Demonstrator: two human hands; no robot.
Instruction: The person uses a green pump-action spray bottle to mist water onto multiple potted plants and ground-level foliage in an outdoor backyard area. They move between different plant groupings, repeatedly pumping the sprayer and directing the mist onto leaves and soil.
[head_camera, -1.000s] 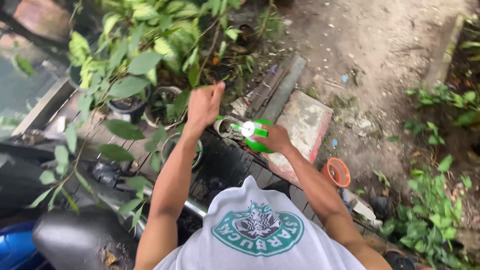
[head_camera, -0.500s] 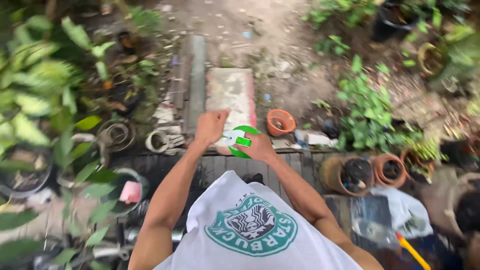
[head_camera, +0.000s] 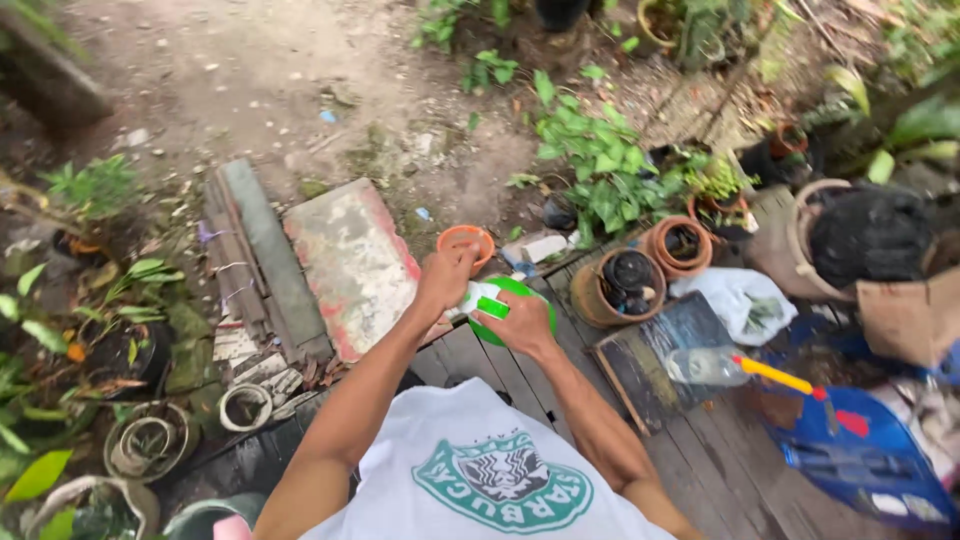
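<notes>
My right hand (head_camera: 522, 322) grips a green and white spray bottle (head_camera: 497, 300) out in front of my chest. My left hand (head_camera: 446, 277) touches the bottle's white top end, with the fingers curled on it. Both arms reach out over the dark wooden deck (head_camera: 690, 450). Just past my left hand, a small orange pot (head_camera: 466, 241) lies on the ground.
A reddish flat slab (head_camera: 348, 262) and planks (head_camera: 262, 250) lie on the dirt to the left. Clay pots (head_camera: 680, 245) and leafy plants (head_camera: 600, 175) stand to the right. A clear bottle with a yellow stick (head_camera: 735, 368), a white bag (head_camera: 738, 300) and a blue sheet (head_camera: 860, 450) lie on the deck.
My view has swung right, from the leafy plants on the left to the pots on the right. My left hand came down from the leaves onto the bottle's top.
</notes>
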